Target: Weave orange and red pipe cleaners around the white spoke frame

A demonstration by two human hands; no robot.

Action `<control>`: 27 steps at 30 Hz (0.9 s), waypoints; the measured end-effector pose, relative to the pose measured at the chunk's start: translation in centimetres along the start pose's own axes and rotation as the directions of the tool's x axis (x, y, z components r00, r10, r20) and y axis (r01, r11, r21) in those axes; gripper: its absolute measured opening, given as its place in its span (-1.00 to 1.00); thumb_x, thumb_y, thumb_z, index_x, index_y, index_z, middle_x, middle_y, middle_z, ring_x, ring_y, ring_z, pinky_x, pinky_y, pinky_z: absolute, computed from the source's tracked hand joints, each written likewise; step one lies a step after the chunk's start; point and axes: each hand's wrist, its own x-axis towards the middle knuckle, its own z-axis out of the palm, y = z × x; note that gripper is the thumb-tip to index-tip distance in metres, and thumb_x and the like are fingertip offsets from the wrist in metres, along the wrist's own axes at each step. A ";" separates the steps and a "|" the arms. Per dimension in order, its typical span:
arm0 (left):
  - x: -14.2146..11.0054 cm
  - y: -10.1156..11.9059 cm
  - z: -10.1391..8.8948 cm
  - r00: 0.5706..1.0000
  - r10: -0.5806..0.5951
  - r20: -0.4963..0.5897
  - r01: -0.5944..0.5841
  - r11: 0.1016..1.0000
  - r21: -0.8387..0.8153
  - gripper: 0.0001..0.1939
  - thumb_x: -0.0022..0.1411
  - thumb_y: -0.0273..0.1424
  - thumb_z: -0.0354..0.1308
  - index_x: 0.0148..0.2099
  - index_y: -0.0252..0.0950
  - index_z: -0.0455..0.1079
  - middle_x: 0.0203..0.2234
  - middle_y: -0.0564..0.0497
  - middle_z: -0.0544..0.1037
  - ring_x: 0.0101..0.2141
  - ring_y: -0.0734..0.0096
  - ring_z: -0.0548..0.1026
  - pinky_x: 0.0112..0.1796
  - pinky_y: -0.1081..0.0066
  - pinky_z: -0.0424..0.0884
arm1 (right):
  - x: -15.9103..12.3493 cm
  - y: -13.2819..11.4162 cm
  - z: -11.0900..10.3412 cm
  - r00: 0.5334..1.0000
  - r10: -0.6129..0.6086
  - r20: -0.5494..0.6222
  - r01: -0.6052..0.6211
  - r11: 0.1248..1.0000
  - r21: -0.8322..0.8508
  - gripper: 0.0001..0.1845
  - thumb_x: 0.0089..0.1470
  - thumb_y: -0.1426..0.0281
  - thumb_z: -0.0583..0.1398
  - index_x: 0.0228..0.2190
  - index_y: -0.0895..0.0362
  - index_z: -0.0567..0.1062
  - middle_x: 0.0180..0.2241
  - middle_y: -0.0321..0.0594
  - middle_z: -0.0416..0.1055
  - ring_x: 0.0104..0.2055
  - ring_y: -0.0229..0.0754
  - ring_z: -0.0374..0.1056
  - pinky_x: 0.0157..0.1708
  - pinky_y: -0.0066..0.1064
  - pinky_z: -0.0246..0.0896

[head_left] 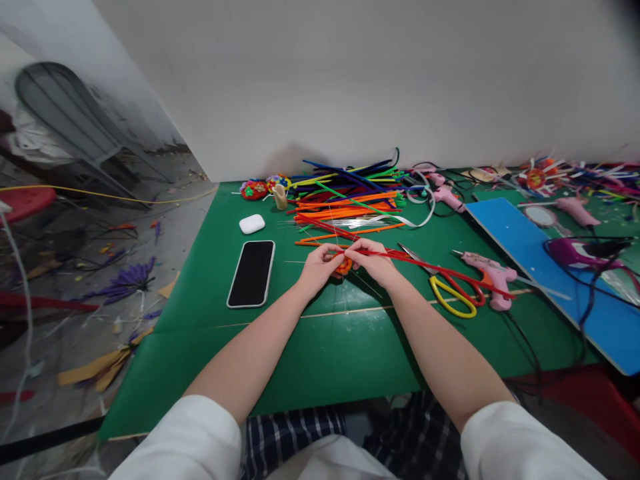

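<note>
My left hand (320,264) is closed around the left side of a small orange piece (344,267), which looks wound from pipe cleaners, with thin wires sticking out around it. My right hand (371,260) pinches red pipe cleaners (425,260) right beside that piece. Their long ends stretch to the right over the scissors. Both hands meet just above the green table, fingertips nearly touching. Beyond them lies a pile of pipe cleaners (350,197) in orange, blue, green and other colours. Exactly where the red strands meet the orange piece is hidden by my fingers.
Scissors (453,297) with yellow and red handles and a pink glue gun (493,275) lie right of my hands. Farther right is a blue board (530,267) with a purple tool (585,255). A phone (251,273) and white case (251,224) lie left on the green table (300,363).
</note>
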 end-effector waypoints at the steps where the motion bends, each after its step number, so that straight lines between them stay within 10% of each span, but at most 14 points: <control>1: 0.0 -0.1 0.0 1.000 0.006 -0.005 -0.006 1.000 0.003 -0.63 -0.07 -0.23 0.25 -0.26 -0.33 0.27 -0.60 0.07 0.48 -0.61 0.48 0.45 -0.62 0.51 0.38 | 0.0 0.0 0.0 1.000 0.002 0.003 -0.002 1.000 0.005 -0.79 -0.18 0.26 0.26 -0.54 0.16 0.43 -0.60 -0.35 0.37 -0.61 -0.37 0.23 -0.56 -0.49 0.19; 10: 0.4 -0.5 0.1 0.987 0.139 -0.080 -0.134 0.989 0.067 -0.78 -0.09 -0.37 0.25 -0.41 -0.36 0.29 -0.61 0.12 0.44 -0.59 0.61 0.41 -0.51 0.56 0.36 | -0.1 0.1 0.1 0.999 0.026 0.024 -0.026 0.999 0.022 -0.79 -0.18 0.26 0.26 -0.53 0.16 0.43 -0.59 -0.36 0.36 -0.62 -0.39 0.22 -0.57 -0.50 0.17; 27: 0.3 -0.2 0.1 0.999 0.031 -0.016 -0.032 0.999 -0.029 -0.62 -0.12 -0.27 0.29 -0.28 -0.36 0.31 -0.60 0.08 0.48 -0.64 0.54 0.42 -0.63 0.52 0.39 | 0.1 0.0 0.0 0.999 0.013 -0.036 -0.013 1.000 0.013 -0.77 -0.22 0.25 0.29 -0.54 0.15 0.44 -0.58 -0.34 0.38 -0.61 -0.37 0.24 -0.57 -0.49 0.20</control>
